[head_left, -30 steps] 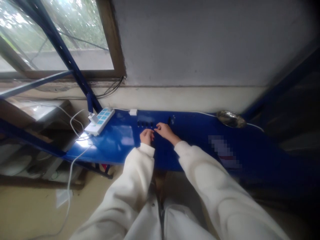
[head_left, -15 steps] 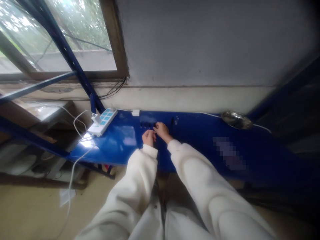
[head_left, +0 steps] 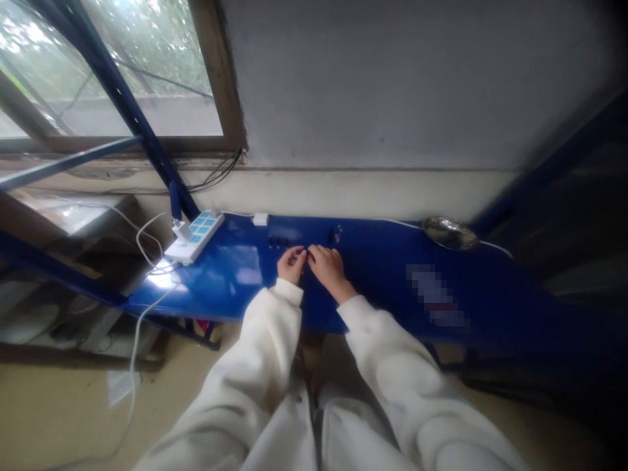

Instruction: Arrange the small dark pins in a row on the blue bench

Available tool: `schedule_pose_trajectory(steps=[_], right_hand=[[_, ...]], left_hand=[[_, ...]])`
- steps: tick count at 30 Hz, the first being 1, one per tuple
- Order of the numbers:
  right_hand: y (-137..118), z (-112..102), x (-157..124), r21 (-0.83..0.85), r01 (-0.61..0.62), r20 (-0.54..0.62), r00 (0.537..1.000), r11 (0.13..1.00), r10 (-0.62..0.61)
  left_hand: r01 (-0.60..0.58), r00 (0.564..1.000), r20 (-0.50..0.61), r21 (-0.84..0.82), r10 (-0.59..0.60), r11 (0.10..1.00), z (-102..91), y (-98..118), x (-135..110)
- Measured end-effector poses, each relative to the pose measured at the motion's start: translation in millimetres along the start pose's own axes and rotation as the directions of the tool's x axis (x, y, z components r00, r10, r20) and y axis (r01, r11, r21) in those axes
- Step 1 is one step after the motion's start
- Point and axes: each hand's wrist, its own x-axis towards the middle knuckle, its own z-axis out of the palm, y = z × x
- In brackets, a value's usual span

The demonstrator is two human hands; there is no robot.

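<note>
My left hand (head_left: 291, 263) and my right hand (head_left: 326, 265) meet above the blue table (head_left: 230, 288), their fingertips pinched close together. Between them is a tiny dark piece, mostly covered by the fingers and too small to name. Just beyond my left hand, several small black pieces (head_left: 279, 243) stand in a row on the tabletop. Past my right hand lie another small black piece (head_left: 331, 234) and some small clear bits (head_left: 338, 233).
A white power strip (head_left: 195, 237) with plugs and a white cable sits at the table's left end. Near the wall are a white adapter (head_left: 260, 219) and, to the right, a shiny metal dish (head_left: 450, 233). A blue metal post (head_left: 140, 124) rises at the left.
Both hands have drawn back slightly from the row of black pieces and come together at the fingertips. My right hand has left the row's right end. The view has shifted a little.
</note>
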Motion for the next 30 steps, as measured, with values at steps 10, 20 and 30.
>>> schedule_pose_trajectory(steps=[10,20,30], right_hand=[[28,15,-25,0.405,-0.166,-0.250,0.926,0.899,0.284],[31,23,-28,0.385,-0.199,-0.135,0.954,0.901,0.269],[33,26,-28,0.428,-0.173,-0.176,0.947,0.887,0.270]], left_hand=[[0.158,0.931,0.339,-0.042,-0.135,0.987,0.9,-9,0],[0.109,0.901,0.416,0.048,-0.119,0.993,-1.0,-5,-2],[0.153,0.914,0.379,0.008,-0.145,0.988,-1.3,-16,4]])
